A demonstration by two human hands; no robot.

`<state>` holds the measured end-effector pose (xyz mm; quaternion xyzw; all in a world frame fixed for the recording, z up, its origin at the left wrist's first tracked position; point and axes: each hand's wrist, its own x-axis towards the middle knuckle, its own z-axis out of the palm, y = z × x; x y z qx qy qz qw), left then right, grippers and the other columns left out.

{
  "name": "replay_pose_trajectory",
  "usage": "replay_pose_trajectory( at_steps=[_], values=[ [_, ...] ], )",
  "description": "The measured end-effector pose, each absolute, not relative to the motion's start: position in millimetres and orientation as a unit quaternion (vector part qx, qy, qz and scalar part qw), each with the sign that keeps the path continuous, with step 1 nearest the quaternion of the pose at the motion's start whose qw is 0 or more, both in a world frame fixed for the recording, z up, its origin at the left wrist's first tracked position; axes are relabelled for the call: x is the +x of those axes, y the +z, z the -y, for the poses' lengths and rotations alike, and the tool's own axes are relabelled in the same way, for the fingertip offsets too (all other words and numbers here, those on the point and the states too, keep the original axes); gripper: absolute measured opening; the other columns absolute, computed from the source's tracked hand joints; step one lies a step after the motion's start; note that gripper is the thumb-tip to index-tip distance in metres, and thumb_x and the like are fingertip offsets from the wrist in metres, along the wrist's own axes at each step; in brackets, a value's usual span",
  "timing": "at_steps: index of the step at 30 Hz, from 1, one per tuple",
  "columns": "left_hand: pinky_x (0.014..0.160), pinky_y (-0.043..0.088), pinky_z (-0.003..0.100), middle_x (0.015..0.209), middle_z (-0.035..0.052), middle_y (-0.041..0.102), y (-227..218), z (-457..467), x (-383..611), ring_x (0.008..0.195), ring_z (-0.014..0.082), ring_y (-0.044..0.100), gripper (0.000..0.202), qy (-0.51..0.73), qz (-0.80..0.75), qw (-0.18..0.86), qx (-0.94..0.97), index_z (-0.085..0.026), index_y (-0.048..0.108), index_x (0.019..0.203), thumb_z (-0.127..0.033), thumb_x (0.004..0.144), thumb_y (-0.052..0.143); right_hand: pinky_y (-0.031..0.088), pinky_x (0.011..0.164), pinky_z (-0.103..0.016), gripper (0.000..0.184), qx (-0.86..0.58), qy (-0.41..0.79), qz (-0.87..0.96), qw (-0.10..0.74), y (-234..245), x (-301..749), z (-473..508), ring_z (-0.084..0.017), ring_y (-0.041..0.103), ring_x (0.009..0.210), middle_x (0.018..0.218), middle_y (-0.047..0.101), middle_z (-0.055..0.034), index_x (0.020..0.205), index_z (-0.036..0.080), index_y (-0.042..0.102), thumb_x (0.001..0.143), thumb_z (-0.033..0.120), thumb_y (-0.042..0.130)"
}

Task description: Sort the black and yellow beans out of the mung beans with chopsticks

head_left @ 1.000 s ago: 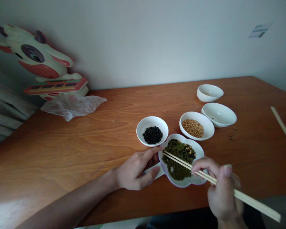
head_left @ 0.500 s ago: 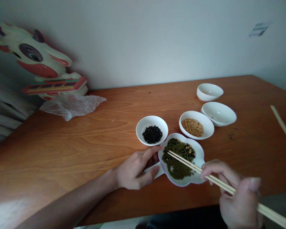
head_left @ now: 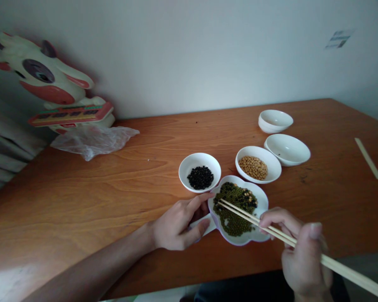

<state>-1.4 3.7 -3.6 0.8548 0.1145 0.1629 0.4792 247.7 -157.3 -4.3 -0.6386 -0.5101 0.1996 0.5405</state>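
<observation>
Pale wooden chopsticks [head_left: 242,212] are being clamped in the closed fingers of the right hand [head_left: 302,256], tips over mixed green and black beans [head_left: 234,220] | white flower-shaped dish [head_left: 264,201], near the front edge of the brown wooden table [head_left: 113,188], is being pinched at its rim by the left hand [head_left: 179,222] | risk: beans possibly being flicked out by slipping tips.
</observation>
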Motion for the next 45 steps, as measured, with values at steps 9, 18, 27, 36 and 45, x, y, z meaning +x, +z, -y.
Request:
replay_pose_trajectory(
  at_steps=[9,18,27,36,45],
  values=[
    [0.061,0.047,0.026,0.094,0.0044,0.062,-2.0,-3.6,-0.9,0.072,0.0144,0.059,0.064,0.165,-0.116,0.481,0.853,-0.017,0.027,0.157,-0.021,0.099,0.054,0.055,0.059,-0.032,0.084,-0.631,0.141,0.475,0.597,13.7,249.1,158.7,-0.024,0.072,0.075,0.076,0.074,-0.0088,0.071,0.022,0.076,0.105,0.068,0.014],
    [0.061,0.048,0.027,0.091,0.0041,0.062,-2.3,-3.3,1.5,0.072,0.0147,0.059,0.064,0.187,-0.101,0.471,0.856,-0.016,0.025,0.158,-0.021,0.100,0.053,0.049,0.058,-0.033,0.083,-0.608,0.146,0.426,0.654,65.4,214.6,112.1,-0.023,0.065,0.067,0.070,0.067,-0.0072,0.070,0.021,0.071,0.102,0.075,0.015],
    [0.064,0.049,0.028,0.098,0.0058,0.064,-2.1,-2.8,-1.6,0.071,0.0138,0.059,0.066,0.158,-0.126,0.474,0.857,-0.018,0.026,0.159,-0.021,0.100,0.054,0.050,0.068,-0.032,0.083,-0.680,0.178,0.432,0.565,28.1,257.1,190.2,-0.024,0.065,0.082,0.078,0.070,-0.0067,0.073,0.027,0.073,0.100,0.076,0.012],
    [0.064,0.046,0.028,0.097,0.0048,0.061,-4.3,-2.5,-2.5,0.070,0.0131,0.055,0.064,0.151,-0.125,0.494,0.847,-0.019,0.025,0.161,-0.022,0.103,0.052,0.050,0.053,-0.032,0.081,-0.667,0.191,0.499,0.519,5.4,270.6,195.6,-0.025,0.072,0.073,0.079,0.074,-0.0096,0.076,0.024,0.076,0.102,0.070,0.014],
    [0.064,0.046,0.026,0.098,0.0050,0.061,-3.7,-2.3,-2.9,0.071,0.0130,0.055,0.064,0.149,-0.126,0.492,0.849,-0.020,0.024,0.161,-0.022,0.103,0.051,0.052,0.059,-0.033,0.074,-0.671,0.206,0.472,0.534,8.0,255.5,189.6,-0.025,0.071,0.078,0.082,0.074,-0.0086,0.082,0.023,0.073,0.106,0.061,0.014]
  ],
)
